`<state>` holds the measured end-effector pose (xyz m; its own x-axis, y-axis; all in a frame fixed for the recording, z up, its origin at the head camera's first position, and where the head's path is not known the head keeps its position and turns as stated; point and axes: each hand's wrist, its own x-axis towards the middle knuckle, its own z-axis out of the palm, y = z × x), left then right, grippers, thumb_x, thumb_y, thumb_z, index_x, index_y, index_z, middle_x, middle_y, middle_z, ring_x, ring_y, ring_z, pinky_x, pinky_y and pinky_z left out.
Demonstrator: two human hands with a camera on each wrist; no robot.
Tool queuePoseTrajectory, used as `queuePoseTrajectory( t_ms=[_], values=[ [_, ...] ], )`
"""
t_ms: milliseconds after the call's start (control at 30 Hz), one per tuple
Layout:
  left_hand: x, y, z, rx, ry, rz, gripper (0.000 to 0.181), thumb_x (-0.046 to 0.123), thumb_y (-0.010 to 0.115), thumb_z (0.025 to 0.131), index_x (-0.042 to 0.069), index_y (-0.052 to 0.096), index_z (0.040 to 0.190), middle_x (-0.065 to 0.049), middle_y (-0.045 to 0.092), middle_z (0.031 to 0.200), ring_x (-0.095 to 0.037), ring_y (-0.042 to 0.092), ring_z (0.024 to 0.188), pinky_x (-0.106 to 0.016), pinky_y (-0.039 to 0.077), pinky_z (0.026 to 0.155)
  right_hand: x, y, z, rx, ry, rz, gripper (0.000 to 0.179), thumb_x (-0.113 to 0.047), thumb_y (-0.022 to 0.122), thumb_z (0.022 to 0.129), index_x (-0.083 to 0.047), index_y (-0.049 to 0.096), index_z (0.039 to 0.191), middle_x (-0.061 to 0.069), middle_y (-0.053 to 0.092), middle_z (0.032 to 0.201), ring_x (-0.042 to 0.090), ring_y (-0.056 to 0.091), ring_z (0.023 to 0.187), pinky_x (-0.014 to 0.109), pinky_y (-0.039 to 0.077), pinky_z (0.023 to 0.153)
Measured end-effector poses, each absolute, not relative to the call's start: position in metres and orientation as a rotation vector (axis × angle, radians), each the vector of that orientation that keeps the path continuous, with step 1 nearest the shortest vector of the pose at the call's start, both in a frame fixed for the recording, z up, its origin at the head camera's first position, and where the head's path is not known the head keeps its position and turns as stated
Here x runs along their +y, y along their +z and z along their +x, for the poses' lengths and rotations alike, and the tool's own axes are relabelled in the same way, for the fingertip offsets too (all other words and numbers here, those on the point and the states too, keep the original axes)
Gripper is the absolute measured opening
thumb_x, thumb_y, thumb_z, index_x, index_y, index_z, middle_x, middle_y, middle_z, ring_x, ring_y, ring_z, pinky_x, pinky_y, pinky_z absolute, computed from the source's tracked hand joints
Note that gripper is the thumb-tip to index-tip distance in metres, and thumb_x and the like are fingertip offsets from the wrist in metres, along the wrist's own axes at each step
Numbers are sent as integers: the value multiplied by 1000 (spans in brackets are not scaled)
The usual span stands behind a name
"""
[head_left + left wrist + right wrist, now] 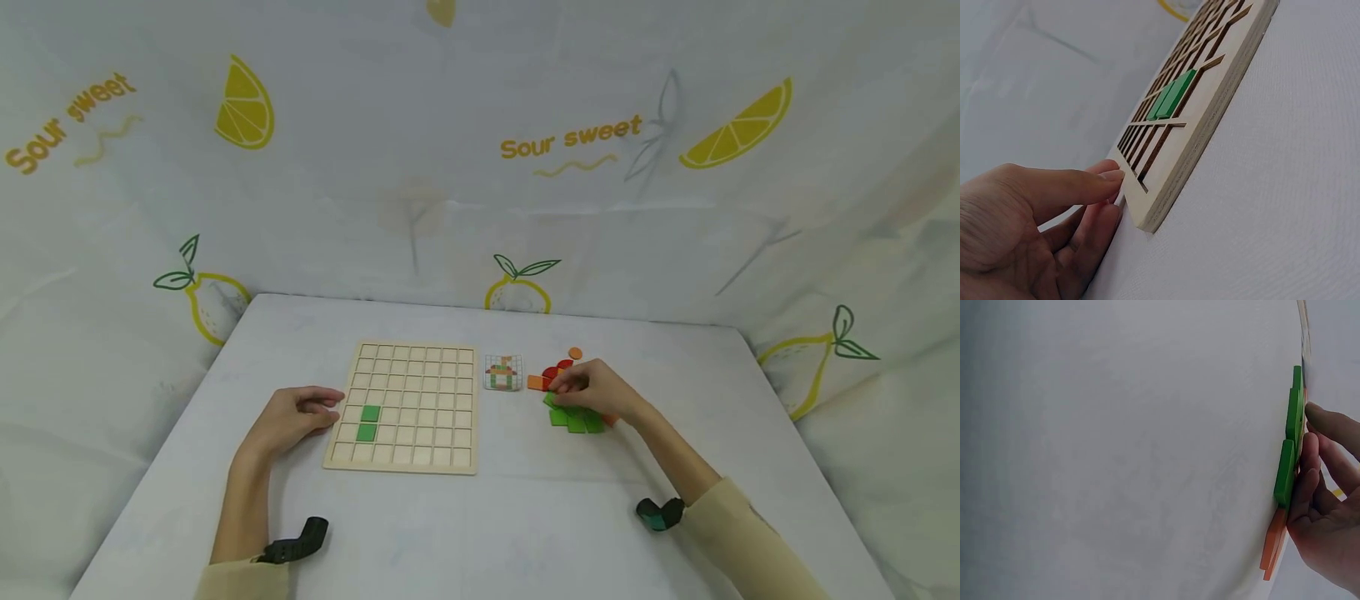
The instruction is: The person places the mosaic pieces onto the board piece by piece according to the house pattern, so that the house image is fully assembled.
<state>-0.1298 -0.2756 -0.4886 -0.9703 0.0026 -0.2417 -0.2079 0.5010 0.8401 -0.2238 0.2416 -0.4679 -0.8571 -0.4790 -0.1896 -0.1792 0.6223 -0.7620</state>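
Note:
A pale wooden grid board (432, 470) lies on the table, with two green square tiles (370, 413) in neighbouring cells near its left side. My left hand (291, 421) touches the board's left edge with thumb and fingertips, as the left wrist view also shows. To the right, my right hand (592, 390) is over a loose pile of green tiles (576, 423), its fingers loosely bent. The thumb (1322, 415) and fingers are right at the pile, with a gap between thumb and index finger. Orange tiles (1274, 540) show below the green ones in the right wrist view.
A small pattern card (503, 372) lies between board and pile. Red pieces (551, 372), an orange tile (536, 382) and an orange round piece (575, 353) lie beyond the right hand. A white cloth (420, 167) printed with lemons hangs behind the table.

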Motion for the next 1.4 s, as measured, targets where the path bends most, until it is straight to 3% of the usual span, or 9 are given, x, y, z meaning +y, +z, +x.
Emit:
queuePoseTrajectory(
  t_ms=[1400],
  values=[
    [-276, -488, -130, 2531, 1448, -200, 42, 12, 80, 97, -2, 71, 135, -8, 77, 100, -11, 67, 89, -19, 57, 76, 240, -476, -223, 2585, -993, -578, 30, -24, 93, 87, -6, 81, 108, 4, 70, 90, 17, 59, 82, 20, 48, 70]
  ],
)
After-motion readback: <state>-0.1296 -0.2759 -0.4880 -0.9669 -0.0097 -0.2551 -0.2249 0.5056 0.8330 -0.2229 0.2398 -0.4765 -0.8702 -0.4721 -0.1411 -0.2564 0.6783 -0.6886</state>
